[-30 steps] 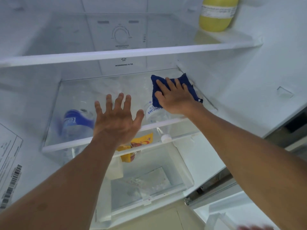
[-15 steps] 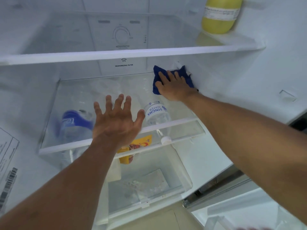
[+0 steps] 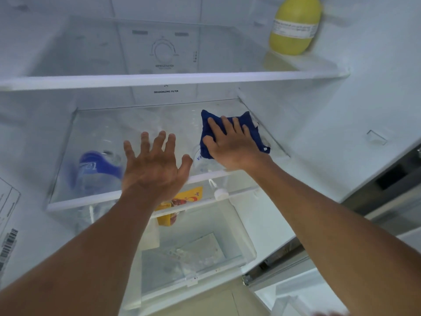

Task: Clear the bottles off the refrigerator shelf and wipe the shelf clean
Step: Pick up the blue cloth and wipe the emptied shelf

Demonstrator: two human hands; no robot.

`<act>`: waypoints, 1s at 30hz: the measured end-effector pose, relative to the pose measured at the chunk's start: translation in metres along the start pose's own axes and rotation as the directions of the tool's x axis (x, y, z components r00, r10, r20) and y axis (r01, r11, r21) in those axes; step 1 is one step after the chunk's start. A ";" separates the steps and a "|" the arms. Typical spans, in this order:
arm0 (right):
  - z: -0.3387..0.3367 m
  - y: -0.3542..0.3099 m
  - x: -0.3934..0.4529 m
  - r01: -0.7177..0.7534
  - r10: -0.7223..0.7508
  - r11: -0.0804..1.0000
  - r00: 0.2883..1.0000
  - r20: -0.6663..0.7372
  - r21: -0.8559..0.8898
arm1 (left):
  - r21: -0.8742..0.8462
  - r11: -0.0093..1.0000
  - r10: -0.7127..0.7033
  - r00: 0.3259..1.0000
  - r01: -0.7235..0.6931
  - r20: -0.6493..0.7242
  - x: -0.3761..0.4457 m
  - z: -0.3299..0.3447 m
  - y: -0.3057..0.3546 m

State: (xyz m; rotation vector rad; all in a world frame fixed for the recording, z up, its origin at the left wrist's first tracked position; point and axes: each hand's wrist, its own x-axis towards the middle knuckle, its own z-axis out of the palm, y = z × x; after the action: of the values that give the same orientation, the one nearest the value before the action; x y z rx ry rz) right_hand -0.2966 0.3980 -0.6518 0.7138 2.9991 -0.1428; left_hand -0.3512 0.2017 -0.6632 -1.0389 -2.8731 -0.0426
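The glass shelf [image 3: 109, 133] in the open fridge has no bottle standing on it. My right hand [image 3: 230, 147] presses flat on a folded blue cloth [image 3: 252, 131] on the shelf's right side, close to the fridge wall. My left hand [image 3: 155, 167] is spread open over the shelf's front edge and holds nothing. Through the glass I see a blue-labelled bottle [image 3: 95, 167] at the left and a clear water bottle [image 3: 219, 193] with a white cap near the middle; both seem to lie below the shelf.
A yellow bottle [image 3: 293, 28] stands at the right end of the upper shelf [image 3: 159, 79]. Below are a yellow packet [image 3: 184, 197] and a clear drawer [image 3: 193, 254]. The temperature dial [image 3: 163, 51] is on the back wall.
My right hand pushed the cloth to the back right corner, then drew it toward the front again. My left hand has hardly moved.
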 end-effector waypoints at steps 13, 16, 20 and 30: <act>-0.009 -0.015 0.083 -0.230 0.240 0.967 0.967 -0.087 0.106 | -0.035 0.999 -0.007 1.000 0.006 -0.012 0.000 0.004 0.001; -0.009 -0.023 0.066 -0.249 0.257 0.964 0.963 -0.080 0.098 | -0.038 0.999 0.000 1.000 0.000 -0.008 0.000 0.004 0.001; -0.002 -0.026 0.014 -0.001 0.007 0.995 0.998 -0.065 0.096 | -0.001 1.000 0.015 1.000 -0.015 -0.007 -0.002 0.002 0.000; -0.005 0.006 0.072 0.328 -0.328 0.944 0.945 -0.009 0.041 | -0.006 1.000 0.011 1.000 -0.011 -0.012 -0.003 0.000 0.001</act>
State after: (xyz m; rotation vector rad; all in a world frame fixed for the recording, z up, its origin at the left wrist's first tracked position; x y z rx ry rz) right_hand -0.3581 0.4358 -0.6523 0.2088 3.0992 -0.2197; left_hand -0.3478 0.2004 -0.6638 -1.0523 -2.8584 -0.0561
